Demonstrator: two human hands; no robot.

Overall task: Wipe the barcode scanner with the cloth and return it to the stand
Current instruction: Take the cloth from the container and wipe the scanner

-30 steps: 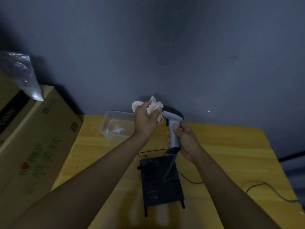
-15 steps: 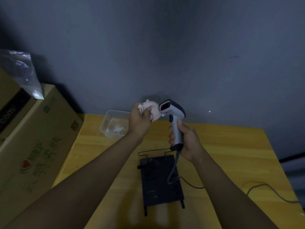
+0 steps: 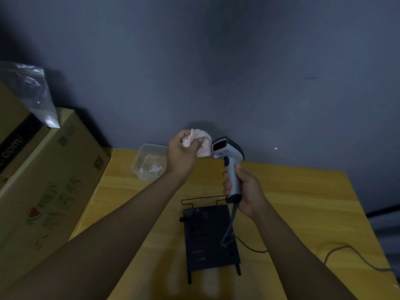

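My right hand (image 3: 246, 191) grips the handle of a grey barcode scanner (image 3: 229, 156), held upright above the table with its red window facing left. My left hand (image 3: 180, 156) is closed on a crumpled pale pink cloth (image 3: 202, 146), which sits just left of the scanner's head, touching or nearly touching it. The black stand (image 3: 210, 237) lies flat on the wooden table (image 3: 303, 202) below both hands. The scanner's grey cable (image 3: 229, 230) hangs down across the stand and trails off to the right.
A clear plastic container (image 3: 149, 162) sits at the table's back left corner. Large cardboard boxes (image 3: 43, 180) stand left of the table, with a plastic bag (image 3: 32, 92) on top. A grey wall rises behind.
The scanner has been turned, so its red window now faces the cloth. The cloth has come off the head's top and is now bunched beside it.
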